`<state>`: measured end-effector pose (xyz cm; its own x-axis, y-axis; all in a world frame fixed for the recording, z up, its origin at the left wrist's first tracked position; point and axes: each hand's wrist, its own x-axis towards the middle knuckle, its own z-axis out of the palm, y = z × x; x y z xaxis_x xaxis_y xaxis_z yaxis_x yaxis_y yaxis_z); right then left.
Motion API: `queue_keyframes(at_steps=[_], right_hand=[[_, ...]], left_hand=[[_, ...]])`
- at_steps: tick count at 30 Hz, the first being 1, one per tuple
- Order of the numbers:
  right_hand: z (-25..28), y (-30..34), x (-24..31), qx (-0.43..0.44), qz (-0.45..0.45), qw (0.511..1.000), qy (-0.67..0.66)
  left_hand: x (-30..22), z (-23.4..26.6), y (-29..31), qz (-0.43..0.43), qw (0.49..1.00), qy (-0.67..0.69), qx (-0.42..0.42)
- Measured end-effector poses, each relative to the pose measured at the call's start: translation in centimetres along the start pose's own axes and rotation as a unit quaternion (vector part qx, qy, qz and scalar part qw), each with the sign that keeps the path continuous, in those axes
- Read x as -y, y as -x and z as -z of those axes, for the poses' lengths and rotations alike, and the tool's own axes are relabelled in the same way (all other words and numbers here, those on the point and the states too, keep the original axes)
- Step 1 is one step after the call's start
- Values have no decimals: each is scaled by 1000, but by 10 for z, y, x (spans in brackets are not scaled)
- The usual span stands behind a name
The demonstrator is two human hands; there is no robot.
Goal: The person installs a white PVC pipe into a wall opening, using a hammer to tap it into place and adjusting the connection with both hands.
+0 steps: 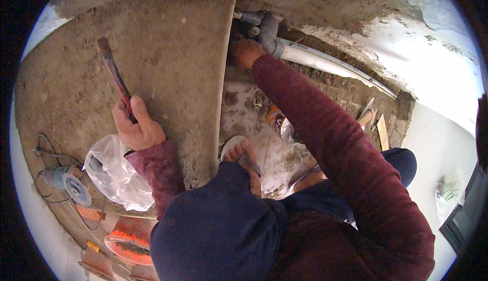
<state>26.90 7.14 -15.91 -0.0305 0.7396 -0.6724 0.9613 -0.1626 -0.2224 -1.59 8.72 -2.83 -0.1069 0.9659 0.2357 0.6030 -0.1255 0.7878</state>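
Observation:
My left hand (138, 126) is closed around the red end of a flat, dark, worn chisel (113, 67). It points up and away over the rough cement slab. My right hand (246, 52) reaches past the slab's pale edge (226, 72) into a dark recess. Its fingers are hidden there, beside a grey pipe fitting (268, 34). From that fitting a white plastic pipe (325, 67) runs off to the right along the wall base. A thinner pale pipe lies alongside it.
An angle grinder (73, 184) with its cord and a clear plastic bag (119, 174) lie on the slab's left. Below them is an orange bucket (129, 240). A printed container (277, 121) and wood scraps (382, 132) lie right of my sandalled foot (244, 154).

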Motion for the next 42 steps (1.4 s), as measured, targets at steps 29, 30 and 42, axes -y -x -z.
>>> queue_keyframes(at_steps=[29,30,42], right_hand=[[61,183,16,-9,-180,752,-634],[53,171,12,2,-176,742,-647],[2,91,-6,-101,119,975,161]], left_hand=[[-76,-180,133,543,517,502,431],[-66,-190,133,507,573,432,478],[-44,-211,119,552,632,448,309]])
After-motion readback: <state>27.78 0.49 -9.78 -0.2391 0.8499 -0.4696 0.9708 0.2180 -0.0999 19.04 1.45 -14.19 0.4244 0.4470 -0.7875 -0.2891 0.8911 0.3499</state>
